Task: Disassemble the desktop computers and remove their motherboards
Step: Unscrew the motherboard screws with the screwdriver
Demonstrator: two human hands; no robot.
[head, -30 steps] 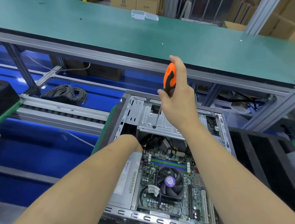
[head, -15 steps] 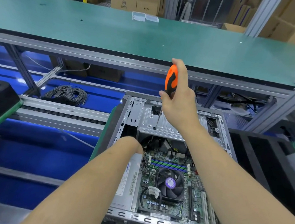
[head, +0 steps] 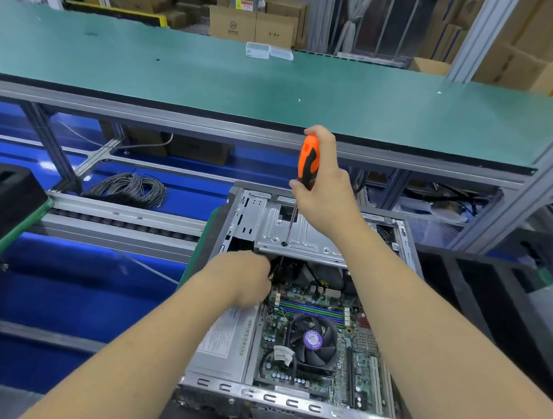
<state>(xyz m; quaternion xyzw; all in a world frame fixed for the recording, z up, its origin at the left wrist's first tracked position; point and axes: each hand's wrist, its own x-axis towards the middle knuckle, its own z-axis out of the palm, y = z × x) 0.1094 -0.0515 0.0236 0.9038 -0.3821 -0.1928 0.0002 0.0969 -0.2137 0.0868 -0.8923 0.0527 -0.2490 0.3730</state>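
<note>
Orange screwdriver (head: 307, 160) gripped by R hand (head: 327, 189), unmoved; L hand (head: 249, 279) now pulled back from drive cage (head: 303, 236), grip unclear.

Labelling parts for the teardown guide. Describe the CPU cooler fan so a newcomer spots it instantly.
Start at the open silver metal desktop computer case lying flat below the green workbench. Inside it, find the green motherboard, right of the grey power supply box. The black round CPU cooler fan sits at the board's middle: the only round, bladed part, with a purple sticker on its hub.
</note>
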